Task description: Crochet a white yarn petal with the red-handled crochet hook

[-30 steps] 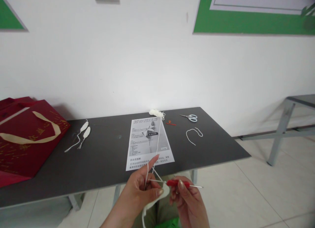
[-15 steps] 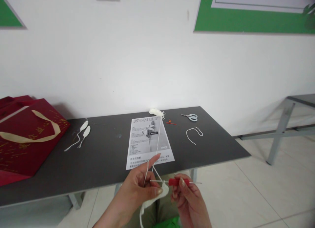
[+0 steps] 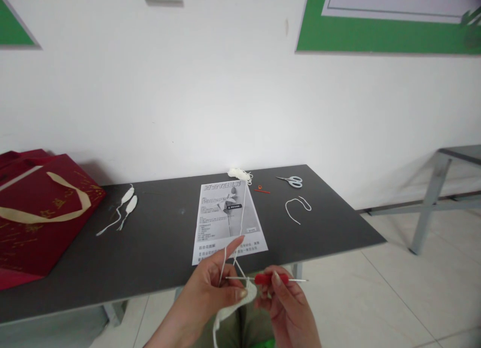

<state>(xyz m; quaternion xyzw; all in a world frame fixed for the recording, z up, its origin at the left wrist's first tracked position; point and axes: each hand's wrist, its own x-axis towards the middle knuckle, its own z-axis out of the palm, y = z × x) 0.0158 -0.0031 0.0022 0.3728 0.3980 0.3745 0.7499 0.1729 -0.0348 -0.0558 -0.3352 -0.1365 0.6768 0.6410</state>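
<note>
Between thumb and fingers, my left hand (image 3: 216, 283) pinches a white crochet piece (image 3: 240, 304), its index finger stretched out with white yarn (image 3: 242, 215) running over it. That yarn leads back to a small white skein (image 3: 239, 175) by the wall. My right hand (image 3: 285, 298) is closed on the red grip of a crochet hook (image 3: 271, 278). The hook's thin metal shaft points left and passes through the top of the crochet piece, close to my left fingers. A tail of the piece hangs below my left hand.
On the dark table (image 3: 161, 258) lie a printed pattern sheet (image 3: 214, 228), scissors (image 3: 294, 181), a loose yarn piece (image 3: 296, 208), a small red needle and marker (image 3: 262, 190), and two white crocheted petals (image 3: 130, 204). A red gift bag (image 3: 48, 223) stands at left.
The crochet hook has shifted slightly left, its tip reaching further past the crochet piece. My left hand keeps its hold. The view has tilted a little.
</note>
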